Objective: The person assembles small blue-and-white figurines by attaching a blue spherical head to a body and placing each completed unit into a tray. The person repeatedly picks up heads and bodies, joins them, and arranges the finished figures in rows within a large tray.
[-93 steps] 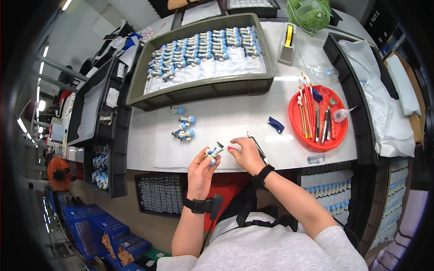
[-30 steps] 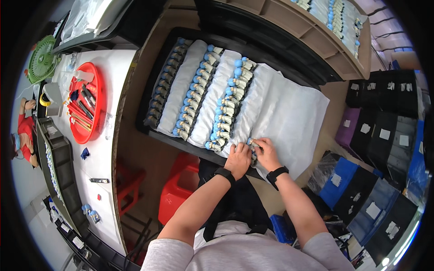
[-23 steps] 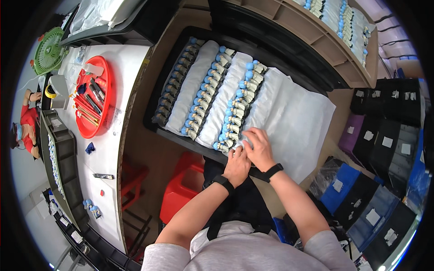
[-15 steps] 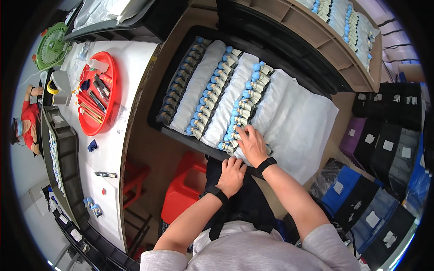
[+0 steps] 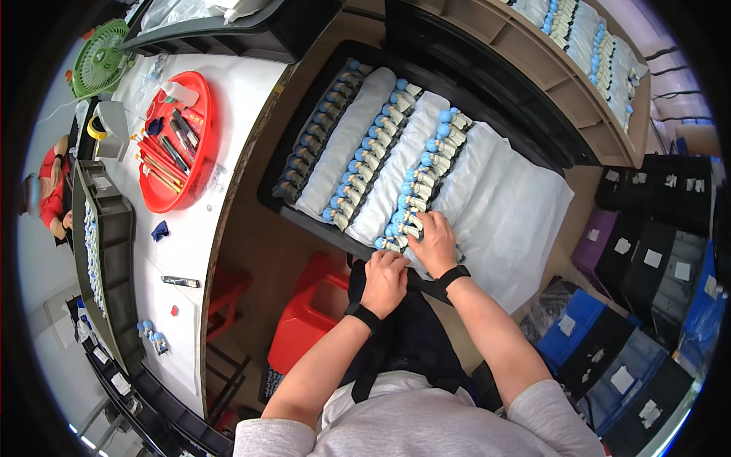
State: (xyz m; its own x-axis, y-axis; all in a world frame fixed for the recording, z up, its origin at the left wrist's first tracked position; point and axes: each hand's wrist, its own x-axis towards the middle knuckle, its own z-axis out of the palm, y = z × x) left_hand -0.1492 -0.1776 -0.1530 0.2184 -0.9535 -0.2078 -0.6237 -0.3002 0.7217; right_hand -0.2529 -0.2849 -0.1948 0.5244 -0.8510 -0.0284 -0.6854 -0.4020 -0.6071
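Small figurines with blue heads and pale bodies (image 5: 410,189) lie in rows in a black tray (image 5: 320,230). White padding sheet (image 5: 502,206) runs between the rows and spreads over the tray's right side. My right hand (image 5: 435,245) is closed over the near end of the third row, its fingertips on a figurine there. At the tray's near edge, just below the last figurine (image 5: 387,244) of that row, is my left hand (image 5: 384,283). Its fingers are bent together, and what they hold, if anything, is hidden.
On the white table (image 5: 251,99) at left stand a red tray (image 5: 199,152) of pens and brushes, a marker (image 5: 180,282) and loose figurines (image 5: 152,337). A red stool (image 5: 304,312) is below. Bins (image 5: 594,335) line the right. Another person (image 5: 55,183) sits far left.
The view has shifted slightly. My left hand has moved up toward the near end of the third row, its fingers more bent. My right hand remains over the row, fingers drawn in.
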